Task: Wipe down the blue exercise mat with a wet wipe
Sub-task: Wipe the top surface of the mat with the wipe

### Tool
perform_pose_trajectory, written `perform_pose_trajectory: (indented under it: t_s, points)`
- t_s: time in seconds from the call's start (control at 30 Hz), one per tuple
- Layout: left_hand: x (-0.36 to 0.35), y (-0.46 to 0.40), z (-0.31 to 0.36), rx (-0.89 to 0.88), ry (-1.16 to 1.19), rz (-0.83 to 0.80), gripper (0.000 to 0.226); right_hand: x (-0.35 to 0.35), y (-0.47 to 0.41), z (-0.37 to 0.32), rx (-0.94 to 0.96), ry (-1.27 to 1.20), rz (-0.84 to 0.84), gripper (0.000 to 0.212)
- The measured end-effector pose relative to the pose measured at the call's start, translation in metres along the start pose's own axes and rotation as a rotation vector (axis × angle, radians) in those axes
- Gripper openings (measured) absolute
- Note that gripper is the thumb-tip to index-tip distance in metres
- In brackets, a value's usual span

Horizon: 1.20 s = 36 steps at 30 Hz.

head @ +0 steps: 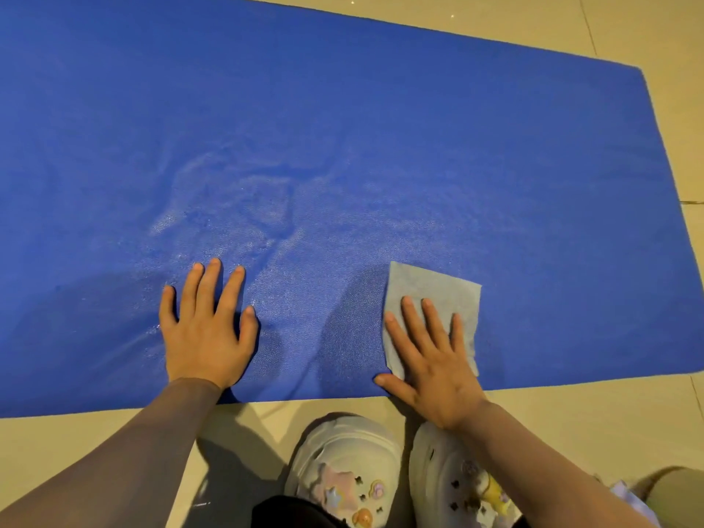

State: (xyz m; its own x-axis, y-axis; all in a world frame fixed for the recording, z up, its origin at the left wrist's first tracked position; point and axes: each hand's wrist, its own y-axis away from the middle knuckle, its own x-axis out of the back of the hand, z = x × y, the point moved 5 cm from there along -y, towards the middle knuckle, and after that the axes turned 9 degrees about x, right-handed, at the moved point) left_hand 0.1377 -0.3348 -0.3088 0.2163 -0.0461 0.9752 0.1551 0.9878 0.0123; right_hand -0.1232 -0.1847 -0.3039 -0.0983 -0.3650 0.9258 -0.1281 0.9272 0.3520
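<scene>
Beige tile floor (533, 28) under blue mat (343, 108), spread flat. Right hand (434, 360) w/ fingers straight, pressing wet wipe (434, 287) flat onto mat near its front edge, right of centre. No pinch; palm down. Left hand (207, 329) likewise flat, fingers spread, bracing mat left of wipe, holding nothing. Damp sheen on mat mid-section beyond both hands: prob. wiped already. Right end and far strip look dry, so approx. partway; those left to do. White clogs (343, 459) just off mat's front edge.

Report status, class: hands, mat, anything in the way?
Left hand flat on mat, holding nothing. Right hand pressing wipe near front edge. Nothing in the way.
</scene>
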Motion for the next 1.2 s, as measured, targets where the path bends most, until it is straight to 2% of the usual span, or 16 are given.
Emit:
perform_pose_trajectory:
  t_s: [0.17, 0.27, 0.37, 0.47, 0.63, 0.7, 0.77, 0.9, 1.0, 1.07, 1.2]
  points:
    - [-0.001, -0.001, 0.000, -0.002, -0.012, -0.012, 0.061, 0.001, -0.018, -0.020, 0.168, -0.007, 0.021, 0.075]
    - [-0.001, 0.000, -0.001, -0.002, -0.004, -0.006, 0.061, 0.004, -0.012, 0.001, 0.225, -0.046, 0.026, 0.067]
    - [-0.001, -0.001, -0.001, -0.009, 0.001, -0.010, 0.060, 0.001, 0.012, 0.047, 0.080, -0.099, 0.015, 0.061]
    - [-0.003, 0.000, -0.002, -0.009, -0.002, -0.021, 0.061, -0.003, 0.038, 0.083, -0.049, -0.155, -0.057, 0.068]
    - [-0.009, -0.001, -0.003, -0.006, -0.032, -0.102, 0.064, 0.011, 0.031, 0.066, -0.187, -0.062, -0.250, 0.079]
    - [-0.006, -0.002, -0.003, 0.015, -0.031, -0.188, 0.067, 0.029, 0.023, 0.056, -0.216, -0.052, -0.279, 0.072]
    - [0.001, -0.003, -0.001, 0.029, -0.077, -0.336, 0.063, 0.060, 0.019, 0.048, -0.220, -0.065, -0.228, 0.057]
    - [0.036, 0.002, 0.021, -0.071, -0.238, -0.600, 0.049, 0.126, 0.029, 0.034, -0.300, -0.150, -0.076, 0.047]
    - [0.075, 0.015, 0.048, -0.218, -0.256, -0.825, 0.041, 0.151, 0.047, 0.017, -0.330, -0.249, -0.119, 0.046]
    - [0.112, 0.019, 0.063, -0.277, -0.260, -0.827, 0.043, 0.156, 0.060, 0.005, -0.337, -0.297, -0.126, 0.045]
    - [0.200, 0.018, 0.080, -0.332, -0.251, -0.666, 0.044, 0.152, 0.085, -0.019, -0.362, -0.332, -0.089, 0.043]
